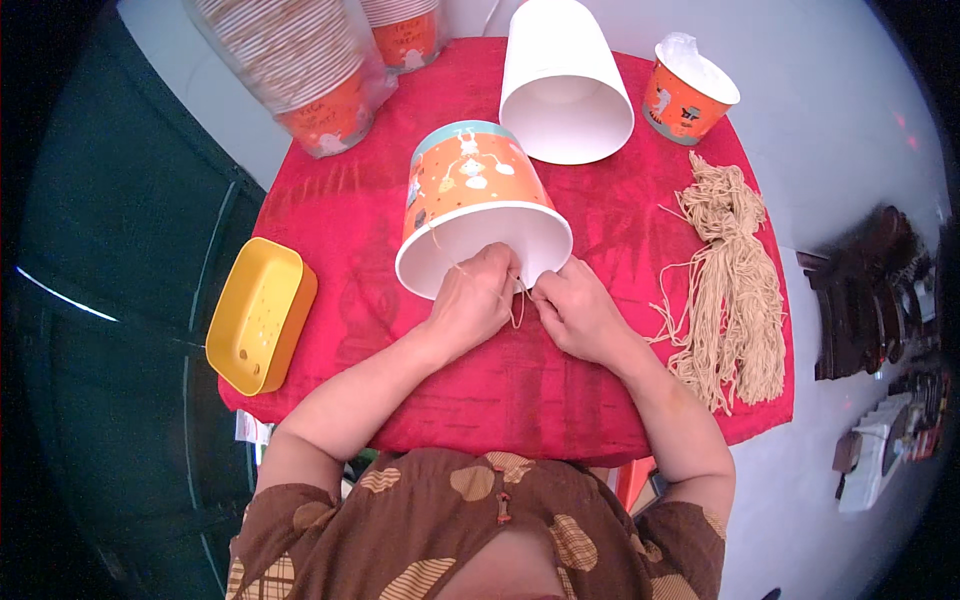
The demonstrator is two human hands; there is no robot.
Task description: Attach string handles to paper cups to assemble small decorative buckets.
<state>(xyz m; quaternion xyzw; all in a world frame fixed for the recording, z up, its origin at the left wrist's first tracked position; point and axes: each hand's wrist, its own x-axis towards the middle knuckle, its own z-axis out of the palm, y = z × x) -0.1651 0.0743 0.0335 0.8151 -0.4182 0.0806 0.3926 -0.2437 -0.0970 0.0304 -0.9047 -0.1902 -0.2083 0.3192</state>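
Observation:
An orange paper bucket (478, 180) with white cartoon figures and a teal band lies tilted in front of me, its white rim and open mouth turned my way. My left hand (474, 296) reaches into the mouth, fingers pinched on a thin beige string (519, 308). Beside it, at the lower right of the rim, my right hand (577, 308) is closed, its fingertips against the bucket's edge near the string's loop. Whether the right fingers hold the string or the rim is hidden. Another strand of string passes over the rim on the left side.
A large bundle of beige yarn (735, 290) lies at right on the red tablecloth (600, 405). At left sits a yellow tray (290, 320) with small bits inside. Behind stand a white bucket (565, 110), a small orange cup (688, 100) and bagged stacks of orange cups (330, 110).

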